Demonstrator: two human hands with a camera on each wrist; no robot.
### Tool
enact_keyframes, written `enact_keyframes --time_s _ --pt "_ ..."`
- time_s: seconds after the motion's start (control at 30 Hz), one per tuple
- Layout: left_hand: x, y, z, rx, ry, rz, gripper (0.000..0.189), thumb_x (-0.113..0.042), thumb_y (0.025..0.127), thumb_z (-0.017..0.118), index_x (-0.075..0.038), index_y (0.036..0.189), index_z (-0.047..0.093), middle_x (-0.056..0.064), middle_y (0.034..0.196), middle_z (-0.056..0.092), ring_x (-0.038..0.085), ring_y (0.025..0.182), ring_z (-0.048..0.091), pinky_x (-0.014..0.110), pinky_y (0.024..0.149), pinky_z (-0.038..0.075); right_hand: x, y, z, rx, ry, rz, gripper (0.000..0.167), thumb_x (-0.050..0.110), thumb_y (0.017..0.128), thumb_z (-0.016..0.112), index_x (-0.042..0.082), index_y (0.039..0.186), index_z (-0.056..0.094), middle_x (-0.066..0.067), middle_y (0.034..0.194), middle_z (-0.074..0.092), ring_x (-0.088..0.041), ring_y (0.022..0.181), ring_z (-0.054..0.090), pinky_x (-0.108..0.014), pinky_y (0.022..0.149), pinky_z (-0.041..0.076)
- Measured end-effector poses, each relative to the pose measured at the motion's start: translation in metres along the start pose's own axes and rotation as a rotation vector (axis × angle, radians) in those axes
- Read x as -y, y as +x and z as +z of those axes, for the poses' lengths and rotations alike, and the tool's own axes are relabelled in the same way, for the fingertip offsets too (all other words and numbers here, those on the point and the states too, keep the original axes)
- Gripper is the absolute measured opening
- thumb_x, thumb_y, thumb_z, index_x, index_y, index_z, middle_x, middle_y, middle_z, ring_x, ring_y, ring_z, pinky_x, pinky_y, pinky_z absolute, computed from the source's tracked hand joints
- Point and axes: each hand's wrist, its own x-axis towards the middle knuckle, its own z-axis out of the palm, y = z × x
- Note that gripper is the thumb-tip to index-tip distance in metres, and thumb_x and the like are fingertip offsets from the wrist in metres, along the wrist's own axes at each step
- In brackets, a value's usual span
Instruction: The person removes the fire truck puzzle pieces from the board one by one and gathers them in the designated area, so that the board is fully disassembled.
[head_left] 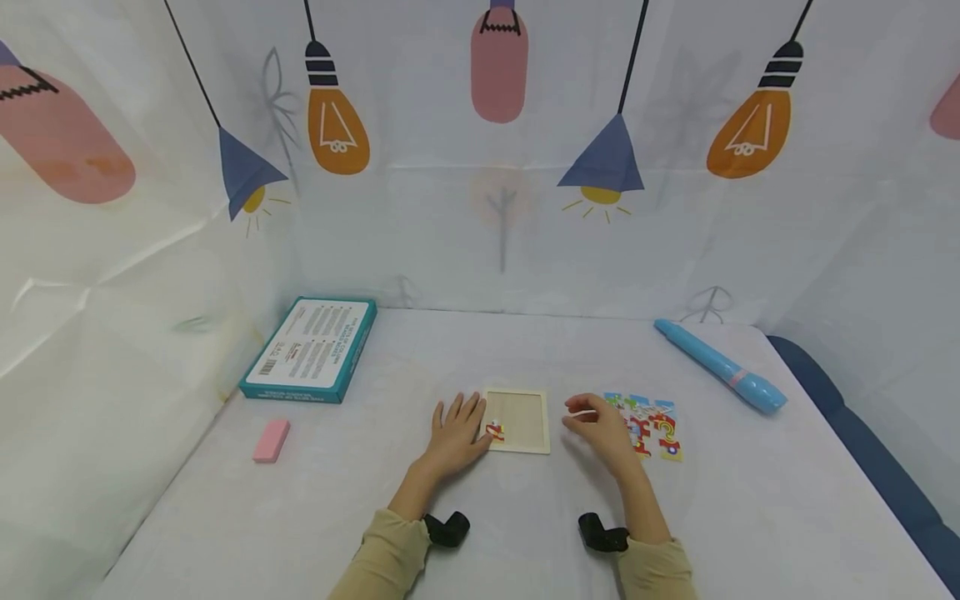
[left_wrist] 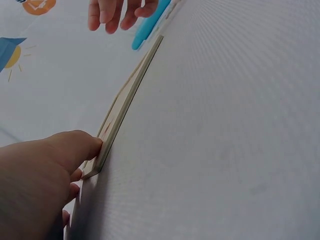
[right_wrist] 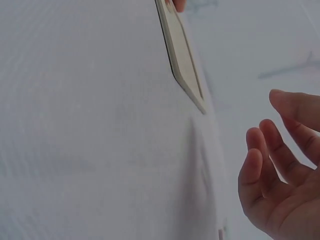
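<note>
A shallow wooden puzzle tray (head_left: 525, 421) lies on the white table, with one red-and-white puzzle piece (head_left: 496, 431) in its lower left corner. My left hand (head_left: 454, 437) rests at the tray's left side, fingers spread; in the left wrist view its thumb (left_wrist: 82, 146) presses on the tray's rim. Over the table, right of the tray, hovers my right hand (head_left: 604, 432), its fingers loosely bent with nothing between them, as the right wrist view also shows. Colourful puzzle pieces (head_left: 666, 429) lie flat beyond it, partly hidden by that hand.
At the back left lies a teal-edged box (head_left: 311, 346) with printed text. A pink block (head_left: 272, 441) sits in front of it. A light blue tapered object (head_left: 716, 364) lies at the back right. White printed curtains (head_left: 450, 233) stand behind the table.
</note>
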Motion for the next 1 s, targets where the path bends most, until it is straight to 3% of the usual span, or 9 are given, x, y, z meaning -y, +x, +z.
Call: enact_keyframes --time_s 0.23,0.4,0.6,0.8,1.0 --pt "0.001 -0.001 -0.001 -0.004 0.006 0.012 0.059 -0.035 0.094 0.046 -0.004 0.142 0.034 0.013 0.148 0.030 0.036 0.138 0.017 0.059 0.106 0.004 0.009 0.007 0.024 0.031 0.045 -0.058 0.024 0.012 0.082 0.068 0.005 0.105 0.062 -0.009 0.103 0.061 -0.022 0.092 0.056 -0.031 0.072 0.049" --pt "0.000 -0.002 -0.002 0.018 0.011 0.016 0.071 -0.047 0.089 0.049 -0.004 0.143 0.032 0.012 0.150 0.028 0.035 0.139 0.015 0.058 0.107 0.004 0.015 0.008 0.041 0.048 0.044 -0.116 0.020 0.006 0.079 0.069 0.005 0.099 0.064 -0.007 0.097 0.063 -0.020 0.085 0.059 -0.032 0.073 0.049" --pt "0.000 -0.002 -0.001 0.030 0.037 0.023 0.086 -0.053 0.079 0.058 -0.004 0.144 0.031 0.012 0.150 0.026 0.034 0.139 0.014 0.058 0.107 0.004 0.027 0.005 0.061 0.138 -0.132 -0.234 0.023 0.002 0.076 0.070 0.005 0.099 0.066 -0.006 0.091 0.064 -0.019 0.079 0.060 -0.034 0.070 0.049" --pt "0.001 -0.001 -0.002 0.022 0.044 0.037 0.084 -0.050 0.078 0.058 -0.003 0.143 0.032 0.013 0.150 0.027 0.036 0.139 0.015 0.059 0.106 0.005 0.032 0.005 0.076 0.203 -0.374 -0.305 0.038 0.013 0.073 0.071 0.003 0.110 0.065 -0.009 0.091 0.053 -0.020 0.076 0.052 -0.035 0.066 0.044" --pt "-0.001 -0.002 -0.004 0.014 0.055 0.038 0.083 -0.054 0.080 0.056 -0.003 0.142 0.034 0.013 0.149 0.028 0.036 0.138 0.017 0.060 0.106 0.007 0.036 0.005 0.082 0.206 -0.435 -0.323 0.034 0.014 0.071 0.070 0.006 0.103 0.066 -0.008 0.087 0.047 -0.019 0.071 0.046 -0.034 0.062 0.041"
